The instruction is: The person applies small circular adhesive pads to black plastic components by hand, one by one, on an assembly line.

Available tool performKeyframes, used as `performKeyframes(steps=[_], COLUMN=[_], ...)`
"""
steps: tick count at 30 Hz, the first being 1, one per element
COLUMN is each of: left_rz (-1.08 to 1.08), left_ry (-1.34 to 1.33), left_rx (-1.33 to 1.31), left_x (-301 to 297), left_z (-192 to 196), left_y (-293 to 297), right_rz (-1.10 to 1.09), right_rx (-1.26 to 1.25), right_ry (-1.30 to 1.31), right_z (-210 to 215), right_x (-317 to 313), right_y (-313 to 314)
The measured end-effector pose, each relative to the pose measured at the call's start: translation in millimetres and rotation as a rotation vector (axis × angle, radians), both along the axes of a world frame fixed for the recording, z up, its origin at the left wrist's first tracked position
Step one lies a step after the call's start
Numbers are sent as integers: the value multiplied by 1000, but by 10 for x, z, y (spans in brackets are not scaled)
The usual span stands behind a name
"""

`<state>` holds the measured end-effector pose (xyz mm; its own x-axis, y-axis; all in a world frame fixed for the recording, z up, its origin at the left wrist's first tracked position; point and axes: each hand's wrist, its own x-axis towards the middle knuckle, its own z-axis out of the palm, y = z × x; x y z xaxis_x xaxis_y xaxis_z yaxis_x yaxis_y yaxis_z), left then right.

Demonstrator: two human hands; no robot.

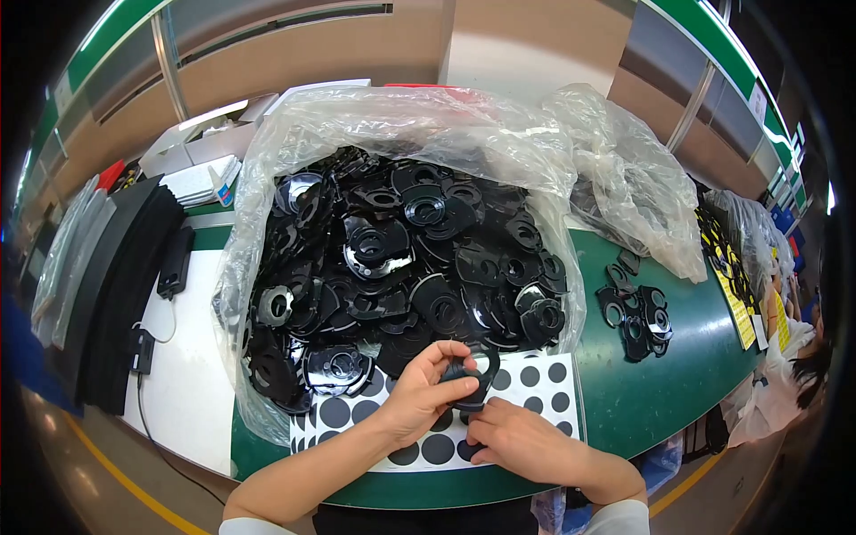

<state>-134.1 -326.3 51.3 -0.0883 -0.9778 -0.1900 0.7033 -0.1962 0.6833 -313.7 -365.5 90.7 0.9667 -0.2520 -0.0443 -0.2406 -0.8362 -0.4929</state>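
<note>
My left hand [419, 397] grips a glossy black plastic part [474, 379] with a round opening, thumb on top and fingers behind it. The part is tilted above a white sheet [560, 364] that carries rows of black round stickers [438, 448]. Just below the part, my right hand [526, 441] rests low over the sheet with its fingers curled together by a dark sticker. Whatever its fingertips pinch, if anything, is hidden. Right behind both hands, a clear plastic bag [241, 267] lies open, heaped with similar black parts [374, 245].
On the green table [615, 401], a small group of black parts [635, 316] lies to the right. Crumpled clear plastic [633, 178] sits behind it. At left are black foam sheets [125, 294], a black adapter [141, 350] with a cable, and a white box [192, 143].
</note>
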Motion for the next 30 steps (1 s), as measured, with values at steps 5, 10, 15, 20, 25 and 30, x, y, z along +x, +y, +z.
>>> performKeyframes(steps=[5,10,15,20,25,30], left_rz=[1,-86,-98,-153,-83,-75], left_ry=[37,107,192,149,-110,-40], left_rx=[-34,10,55,30,95,66], left_x=[-64,-126,-63,-43,-86,-56], left_z=[-206,-237,-182,-198,-109,-156], left_y=[44,-40,-45,-32,45,66], right_rz=[21,240,406,-335,-714,-677], right_rx=[-261,-247,444,799,941,887], right_ry=[9,26,-198,-893,-1095,-1064], right_z=[-54,125,380,113,-15,-35], right_x=[-3,-28,-112,-46,32,71], right_y=[199,144,-11,-235,-411,-359])
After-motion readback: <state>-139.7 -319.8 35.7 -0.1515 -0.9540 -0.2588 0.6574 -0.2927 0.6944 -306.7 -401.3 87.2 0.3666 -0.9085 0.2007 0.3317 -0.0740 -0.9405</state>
